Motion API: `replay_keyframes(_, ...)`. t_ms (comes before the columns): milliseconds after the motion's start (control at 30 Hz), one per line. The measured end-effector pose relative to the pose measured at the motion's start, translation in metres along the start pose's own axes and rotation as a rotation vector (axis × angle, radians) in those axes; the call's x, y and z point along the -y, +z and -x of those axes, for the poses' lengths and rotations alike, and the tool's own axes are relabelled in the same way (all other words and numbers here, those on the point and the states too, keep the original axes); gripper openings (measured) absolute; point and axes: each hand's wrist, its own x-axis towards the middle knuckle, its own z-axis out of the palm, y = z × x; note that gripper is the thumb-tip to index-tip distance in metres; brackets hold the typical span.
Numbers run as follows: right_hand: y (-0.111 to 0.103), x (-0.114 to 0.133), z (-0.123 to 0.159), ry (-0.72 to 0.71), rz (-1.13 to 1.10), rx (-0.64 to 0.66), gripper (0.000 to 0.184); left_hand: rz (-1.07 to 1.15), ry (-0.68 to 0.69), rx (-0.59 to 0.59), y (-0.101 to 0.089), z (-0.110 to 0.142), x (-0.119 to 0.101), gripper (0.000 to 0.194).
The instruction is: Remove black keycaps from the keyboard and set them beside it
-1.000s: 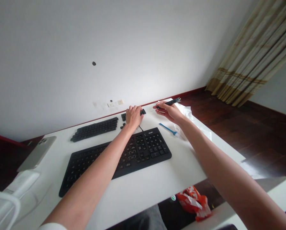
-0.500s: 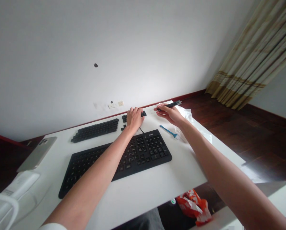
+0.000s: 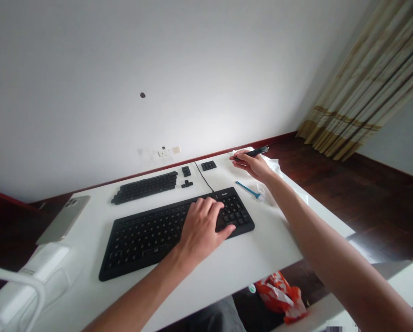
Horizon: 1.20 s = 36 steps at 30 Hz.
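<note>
My left hand (image 3: 203, 226) lies spread and flat on the right part of the black keyboard (image 3: 151, 233), close to the near edge of the white table (image 3: 248, 253). The keyboard's long axis runs along this edge. Farther, by the far right corner, my right hand (image 3: 253, 163) pinches a thin black tool (image 3: 256, 151), which points to the right. A blue brush (image 3: 248, 189) lies between keyboard and this hand. Near the far edge lie rows of loose keycaps (image 3: 146, 186). Behind is a white wall; at right a dark wooden floor and curtains.
</note>
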Motion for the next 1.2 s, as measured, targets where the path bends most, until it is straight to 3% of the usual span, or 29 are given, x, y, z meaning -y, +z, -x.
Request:
replay_keyframes(100,0.004,0.004,0.005,-0.075,0.079,0.036,0.037,-0.064,-0.005,0.032,0.007,0.014,-0.001,0.072)
replay_keyframes(167,0.005,0.004,0.006,-0.128,0.115,0.047,0.037,-0.075,0.018,0.039,0.011,0.016,-0.002,0.080)
replay_keyframes(433,0.013,-0.004,0.023,-0.174,0.364,-0.077,0.044,-0.092,0.054,0.022,0.016,0.016,-0.012,0.055)
replay_keyframes(533,0.025,-0.006,0.053,-0.194,0.421,-0.142,0.046,-0.064,0.030,0.027,0.018,0.015,-0.010,0.055)
replay_keyframes(633,0.036,-0.015,0.094,-0.124,0.355,-0.241,0.047,-0.013,0.015,0.042,0.020,0.013,-0.009,0.053)
replay_keyframes(767,0.048,-0.031,0.142,-0.160,0.317,-0.343,0.046,0.025,-0.007,0.045,0.022,0.012,-0.009,0.047)
replay_keyframes(933,0.061,-0.041,0.169,-0.158,0.404,-0.348,0.046,0.040,-0.028,0.039,0.024,0.013,-0.011,0.039)
replay_keyframes(1200,0.068,-0.040,0.174,-0.157,0.544,-0.279,0.039,0.020,-0.018,0.030,0.025,0.015,-0.012,0.040)
